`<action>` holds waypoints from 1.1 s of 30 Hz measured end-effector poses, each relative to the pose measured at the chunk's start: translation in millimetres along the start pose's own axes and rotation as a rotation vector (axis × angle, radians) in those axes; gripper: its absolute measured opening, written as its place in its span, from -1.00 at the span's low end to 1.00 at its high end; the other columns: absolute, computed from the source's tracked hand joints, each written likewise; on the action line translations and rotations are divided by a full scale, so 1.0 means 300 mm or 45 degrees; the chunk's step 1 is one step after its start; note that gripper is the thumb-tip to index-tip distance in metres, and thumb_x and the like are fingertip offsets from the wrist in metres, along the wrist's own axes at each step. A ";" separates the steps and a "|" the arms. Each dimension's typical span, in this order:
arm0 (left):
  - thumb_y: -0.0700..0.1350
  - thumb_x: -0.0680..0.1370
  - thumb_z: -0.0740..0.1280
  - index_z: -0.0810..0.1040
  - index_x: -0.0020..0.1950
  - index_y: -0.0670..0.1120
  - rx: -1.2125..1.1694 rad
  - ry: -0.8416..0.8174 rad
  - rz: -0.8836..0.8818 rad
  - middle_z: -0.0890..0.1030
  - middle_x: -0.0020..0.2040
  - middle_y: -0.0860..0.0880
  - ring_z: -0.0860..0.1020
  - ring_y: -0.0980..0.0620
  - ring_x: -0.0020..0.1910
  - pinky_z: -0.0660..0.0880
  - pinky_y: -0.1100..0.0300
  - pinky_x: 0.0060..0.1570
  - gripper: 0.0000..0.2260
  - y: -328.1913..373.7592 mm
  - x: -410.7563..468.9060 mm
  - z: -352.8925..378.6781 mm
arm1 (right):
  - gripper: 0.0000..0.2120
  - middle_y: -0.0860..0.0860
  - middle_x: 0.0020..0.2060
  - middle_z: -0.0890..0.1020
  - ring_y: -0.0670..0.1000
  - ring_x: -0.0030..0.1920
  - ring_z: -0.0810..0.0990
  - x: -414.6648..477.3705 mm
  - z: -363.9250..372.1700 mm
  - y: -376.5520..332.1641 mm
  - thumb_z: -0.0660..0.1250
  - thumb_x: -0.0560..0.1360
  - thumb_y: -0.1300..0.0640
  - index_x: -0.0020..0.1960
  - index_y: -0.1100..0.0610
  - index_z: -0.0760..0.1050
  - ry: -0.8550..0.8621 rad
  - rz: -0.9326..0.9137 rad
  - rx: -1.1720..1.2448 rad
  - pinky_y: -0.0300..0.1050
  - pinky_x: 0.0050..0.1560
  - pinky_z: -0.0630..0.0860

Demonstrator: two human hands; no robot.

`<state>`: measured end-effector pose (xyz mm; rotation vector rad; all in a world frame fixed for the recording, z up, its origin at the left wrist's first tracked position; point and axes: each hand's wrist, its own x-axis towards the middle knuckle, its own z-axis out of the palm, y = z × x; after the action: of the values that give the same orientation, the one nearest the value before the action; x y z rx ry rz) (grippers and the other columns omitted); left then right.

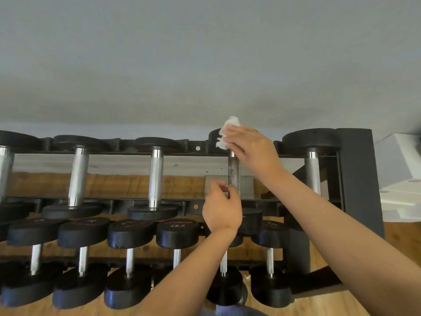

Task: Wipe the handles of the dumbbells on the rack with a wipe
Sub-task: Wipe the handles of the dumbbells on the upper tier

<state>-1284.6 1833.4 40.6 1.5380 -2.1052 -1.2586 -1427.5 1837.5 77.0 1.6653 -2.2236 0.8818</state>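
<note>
A black two-tier rack point(355, 179) holds rows of black-headed dumbbells with knurled steel handles. On the upper tier, one dumbbell's handle point(234, 169) runs between my two hands. My right hand point(248, 147) holds a crumpled white wipe point(226, 133) at the far end of that handle, against the dumbbell's far head. My left hand point(222, 206) grips the near end of the same handle, fingers curled round it. Neighbouring upper handles point(156, 176) point(313, 172) stand bare.
A lower tier of smaller dumbbells point(177, 233) runs across the front, below my left arm. The rack's upright post stands at the right. White boxes point(401, 179) lie beyond it. Grey wall rises behind the rack; wooden floor point(330, 302) shows below.
</note>
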 end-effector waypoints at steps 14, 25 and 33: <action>0.00 0.61 0.26 0.47 0.11 0.01 -0.011 -0.006 0.003 0.59 -0.03 0.10 0.46 0.26 -0.25 0.26 0.40 -0.34 -0.87 -0.006 0.005 0.002 | -0.85 -0.04 0.14 0.66 -0.18 0.25 0.52 0.000 0.062 -0.016 0.39 0.53 0.16 0.08 0.12 0.65 0.209 0.304 0.144 -0.04 0.49 0.19; -0.03 0.60 0.28 0.48 0.10 -0.01 -0.017 0.017 -0.007 0.60 -0.04 0.10 0.55 0.15 -0.12 0.40 0.29 -0.22 -0.88 -0.007 0.001 0.000 | -0.94 -0.09 -0.15 0.63 -0.21 -0.11 0.57 -0.201 0.089 -0.030 0.34 0.55 0.21 -0.04 0.12 0.59 0.500 1.537 1.008 -0.42 -0.17 0.45; -0.05 0.60 0.27 0.49 0.04 -0.01 -0.039 0.056 0.002 0.59 -0.10 0.09 0.54 0.15 -0.17 0.38 0.29 -0.29 -0.93 -0.013 0.011 0.006 | -0.92 -0.14 -0.18 0.60 -0.18 -0.13 0.57 -0.131 0.143 -0.083 0.32 0.57 0.21 -0.03 0.09 0.58 0.458 1.617 1.237 -0.38 -0.11 0.49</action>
<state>-1284.4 1831.2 35.7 1.5369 -2.0506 -1.2394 -1384.0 1839.1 31.0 -0.1508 -2.5320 2.5261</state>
